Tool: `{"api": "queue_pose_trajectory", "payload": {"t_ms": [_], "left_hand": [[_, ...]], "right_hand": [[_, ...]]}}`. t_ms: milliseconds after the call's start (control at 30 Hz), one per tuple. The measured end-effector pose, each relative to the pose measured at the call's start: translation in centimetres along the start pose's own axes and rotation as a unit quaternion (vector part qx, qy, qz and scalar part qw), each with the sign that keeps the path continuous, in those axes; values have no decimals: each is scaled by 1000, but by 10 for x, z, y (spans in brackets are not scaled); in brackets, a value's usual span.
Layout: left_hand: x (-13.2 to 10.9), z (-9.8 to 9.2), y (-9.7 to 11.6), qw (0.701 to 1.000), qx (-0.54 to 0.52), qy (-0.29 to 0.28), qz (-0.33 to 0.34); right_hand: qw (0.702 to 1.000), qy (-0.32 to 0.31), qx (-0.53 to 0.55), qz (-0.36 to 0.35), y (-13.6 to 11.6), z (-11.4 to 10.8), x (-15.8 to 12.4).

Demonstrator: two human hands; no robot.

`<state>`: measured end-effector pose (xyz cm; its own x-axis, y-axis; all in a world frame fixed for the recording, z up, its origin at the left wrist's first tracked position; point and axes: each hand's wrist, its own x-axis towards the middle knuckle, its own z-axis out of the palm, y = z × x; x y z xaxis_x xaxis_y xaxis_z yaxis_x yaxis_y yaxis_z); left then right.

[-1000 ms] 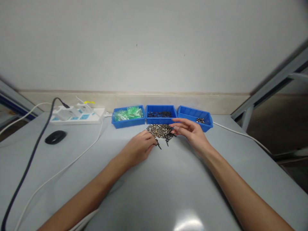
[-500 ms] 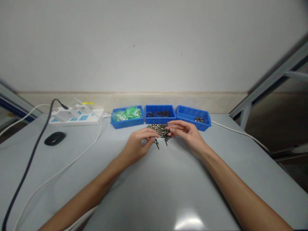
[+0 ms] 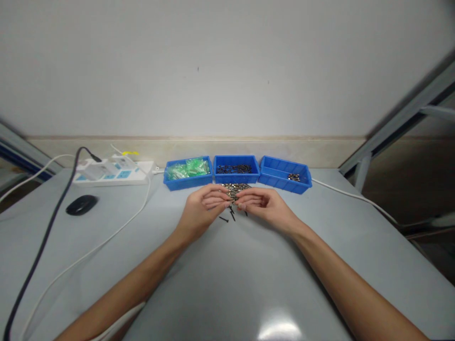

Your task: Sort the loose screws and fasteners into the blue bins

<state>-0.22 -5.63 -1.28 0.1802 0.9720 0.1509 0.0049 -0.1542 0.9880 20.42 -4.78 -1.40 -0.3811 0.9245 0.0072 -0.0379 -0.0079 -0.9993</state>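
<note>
A pile of small shiny metal pieces (image 3: 234, 188) lies on the table in front of the middle bin, partly hidden by my hands. My left hand (image 3: 206, 206) is closed at the pile's left front, thumb and fingertips pinched together. From the right, my right hand (image 3: 266, 206) is closed in the same way, its fingertips close to those of the left. What either pinch holds is too small to make out. Just below the fingertips lie a few dark screws, one loose screw (image 3: 223, 219) nearest me and another dark screw (image 3: 232, 215) beside it.
Three blue bins stand along the wall: a left bin (image 3: 188, 183) with green and clear bags, a middle bin (image 3: 236, 179) with dark screws, and a right bin (image 3: 280, 181) with some metal pieces. Leftward are a power strip (image 3: 138, 179), a black mouse (image 3: 81, 205) and cables.
My right hand has moved left and slightly toward me, bringing its fingertips near my left hand. A dark screw now shows on the table below my left fingertips.
</note>
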Motion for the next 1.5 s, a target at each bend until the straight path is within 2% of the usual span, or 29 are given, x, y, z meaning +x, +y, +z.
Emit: {"api": "queue_pose_trajectory", "payload": {"t_ms": [267, 367, 433, 500, 567, 667, 867, 967, 1167, 1267, 1400, 1500], "left_hand": [[-2, 3, 1, 1000, -18, 8, -21], [0, -4, 5, 995, 85, -30, 42], [2, -13, 11, 965, 220, -75, 123], [4, -25, 17, 914, 335, -151, 171], [5, -35, 22, 879, 373, -244, 170], [6, -41, 20, 855, 400, -289, 159], [6, -32, 8, 850, 422, -269, 168], [6, -28, 6, 858, 416, -237, 186], [2, -17, 11, 908, 341, -93, 223], [0, -10, 13, 919, 310, -37, 240], [-2, -7, 12, 923, 303, -31, 235], [-2, -8, 9, 920, 315, -44, 227]], "right_hand": [[997, 11, 73, 22, 2, 6, -2], [997, 22, 70, 26, 1, 5, -1], [997, 48, 54, 20, 0, 3, 3], [993, 103, 53, -8, -1, -1, 10], [982, 167, 71, -55, -1, -5, 17], [968, 213, 91, -101, 0, -10, 23], [970, 224, 68, -62, 4, -15, 13], [976, 208, 54, -38, 3, -15, 8], [996, 91, -14, -6, -5, -5, 2], [1000, 19, -8, 12, -8, 1, -1], [1000, -20, 19, 15, -6, 6, -4], [999, -16, 25, 18, -3, 7, -4]]}}
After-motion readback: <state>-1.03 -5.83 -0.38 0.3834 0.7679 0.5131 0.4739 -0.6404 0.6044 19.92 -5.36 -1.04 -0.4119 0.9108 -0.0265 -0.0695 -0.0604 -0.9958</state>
